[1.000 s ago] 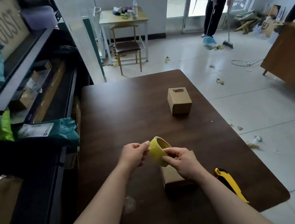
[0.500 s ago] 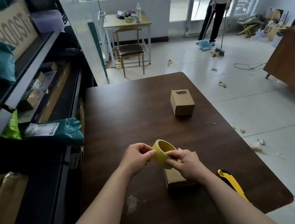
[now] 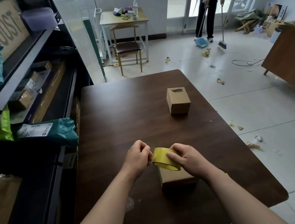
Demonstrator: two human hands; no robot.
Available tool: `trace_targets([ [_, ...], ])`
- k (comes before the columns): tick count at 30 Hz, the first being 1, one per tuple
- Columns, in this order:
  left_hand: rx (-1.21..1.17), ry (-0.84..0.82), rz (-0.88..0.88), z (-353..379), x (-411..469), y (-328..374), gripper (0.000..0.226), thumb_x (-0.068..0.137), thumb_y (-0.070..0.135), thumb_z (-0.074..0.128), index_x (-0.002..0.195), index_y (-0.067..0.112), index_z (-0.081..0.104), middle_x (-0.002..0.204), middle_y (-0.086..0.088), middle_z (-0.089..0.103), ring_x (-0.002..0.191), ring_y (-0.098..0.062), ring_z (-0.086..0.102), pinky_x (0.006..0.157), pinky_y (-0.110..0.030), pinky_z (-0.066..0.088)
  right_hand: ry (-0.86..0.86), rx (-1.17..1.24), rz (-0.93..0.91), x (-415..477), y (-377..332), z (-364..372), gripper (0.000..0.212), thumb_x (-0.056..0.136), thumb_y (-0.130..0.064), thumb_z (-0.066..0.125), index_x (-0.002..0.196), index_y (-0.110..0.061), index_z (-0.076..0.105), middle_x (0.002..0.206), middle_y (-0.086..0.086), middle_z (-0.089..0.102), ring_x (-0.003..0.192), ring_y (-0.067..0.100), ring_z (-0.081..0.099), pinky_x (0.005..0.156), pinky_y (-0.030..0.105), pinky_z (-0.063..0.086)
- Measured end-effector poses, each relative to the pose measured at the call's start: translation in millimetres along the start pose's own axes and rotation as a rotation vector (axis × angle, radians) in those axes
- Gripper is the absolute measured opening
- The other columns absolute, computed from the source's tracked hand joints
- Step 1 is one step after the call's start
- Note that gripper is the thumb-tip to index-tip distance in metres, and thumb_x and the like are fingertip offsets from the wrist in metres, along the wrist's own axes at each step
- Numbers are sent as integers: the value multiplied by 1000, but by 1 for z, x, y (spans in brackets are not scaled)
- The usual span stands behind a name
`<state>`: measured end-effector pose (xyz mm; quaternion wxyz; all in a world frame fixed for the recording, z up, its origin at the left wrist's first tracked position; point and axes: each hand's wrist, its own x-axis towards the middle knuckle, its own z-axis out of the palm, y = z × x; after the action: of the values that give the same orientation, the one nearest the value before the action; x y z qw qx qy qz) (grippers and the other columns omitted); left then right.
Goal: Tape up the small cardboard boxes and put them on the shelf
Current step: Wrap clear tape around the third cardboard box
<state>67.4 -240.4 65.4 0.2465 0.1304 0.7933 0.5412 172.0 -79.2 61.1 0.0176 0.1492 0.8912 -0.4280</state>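
A yellow tape roll (image 3: 164, 159) lies tilted over the near small cardboard box (image 3: 175, 178) on the dark wooden table (image 3: 124, 114). My right hand (image 3: 187, 158) grips the roll from the right, thumb on its band. At the roll's left edge my left hand (image 3: 137, 156) pinches with curled fingers; the tape end itself is too small to see. A second small cardboard box (image 3: 178, 100) stands alone farther back on the table. The metal shelf (image 3: 30, 100) runs along the left.
The shelf holds parcels, a teal mailer bag (image 3: 52, 130) and cardboard. A yellow cutter is mostly hidden behind my right forearm. A person (image 3: 211, 5) sweeps the littered floor at the back right. A chair (image 3: 128, 49) and small desk stand behind the table.
The roll has turned from upright, with its hole facing me, to lying flatter on the near box. Both hands came lower, and the cutter slipped behind my right forearm.
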Motion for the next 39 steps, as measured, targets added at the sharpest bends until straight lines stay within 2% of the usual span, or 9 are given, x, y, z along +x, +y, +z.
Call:
trace_targets([
  [3, 107, 25, 79, 14, 5, 2, 16, 98, 12, 43, 82, 11, 46, 69, -3, 57, 62, -18, 50, 62, -38, 47, 10, 99, -24, -2, -1, -6, 17, 94, -38, 57, 90, -22, 63, 79, -7, 60, 73, 6, 54, 69, 30, 47],
  [8, 258, 200, 259, 36, 6, 4, 16, 98, 18, 51, 86, 7, 50, 69, 2, 52, 60, -10, 45, 51, -18, 33, 16, 188, 27, -1, 11, -31, 23, 94, -40, 58, 82, -20, 64, 74, -6, 59, 67, 4, 52, 62, 23, 43],
  [13, 201, 253, 184, 56, 15, 0, 18, 98, 21, 52, 85, 8, 50, 71, 2, 52, 62, -10, 47, 52, -15, 36, -47, 283, 73, 2, 30, -54, 33, 88, -41, 64, 68, -16, 59, 60, -10, 47, 56, 3, 43, 56, 20, 35],
  [17, 164, 292, 105, 69, 24, 0, 19, 99, 23, 50, 85, 11, 48, 72, 1, 53, 64, -13, 47, 53, -21, 35, -87, 356, 63, 8, 45, -67, 49, 82, -46, 66, 79, 3, 63, 68, 2, 49, 64, 9, 45, 61, 25, 36],
  [22, 143, 364, 4, 74, 33, -23, 20, 98, 24, 52, 82, 13, 48, 72, -2, 55, 66, -20, 50, 57, -31, 38, -7, 226, 91, 17, 79, -93, 24, 79, -39, 76, 75, -16, 71, 69, -6, 63, 65, 5, 57, 60, 24, 46],
  [27, 160, 447, -2, 94, 26, -35, 19, 97, 20, 54, 83, 7, 52, 70, -1, 56, 63, -14, 50, 53, -22, 36, -28, 150, 116, 26, 105, -97, 24, 78, -41, 76, 75, -18, 71, 74, -1, 67, 69, 8, 61, 62, 25, 49],
  [32, 190, 510, 21, 107, 26, -49, 18, 95, 16, 56, 81, 6, 51, 66, 0, 54, 59, -13, 50, 52, -23, 35, -29, 71, 116, 32, 122, -95, 22, 82, -36, 74, 70, -17, 69, 66, -7, 60, 65, 6, 54, 56, 15, 41],
  [36, 226, 525, 11, 110, 28, -56, 16, 95, 15, 56, 82, 6, 51, 68, 0, 55, 63, -22, 51, 59, -31, 35, 3, -156, 106, 36, 131, -93, 32, 74, -52, 75, 68, -22, 67, 68, -8, 63, 69, 8, 59, 55, 22, 42],
  [39, 227, 529, -40, 104, 33, -62, 16, 96, 17, 55, 84, 6, 52, 73, -2, 57, 69, -22, 53, 61, -30, 36, -33, -115, 124, 40, 138, -90, 32, 77, -50, 73, 68, -20, 68, 70, -5, 64, 69, 9, 59, 56, 23, 44],
])
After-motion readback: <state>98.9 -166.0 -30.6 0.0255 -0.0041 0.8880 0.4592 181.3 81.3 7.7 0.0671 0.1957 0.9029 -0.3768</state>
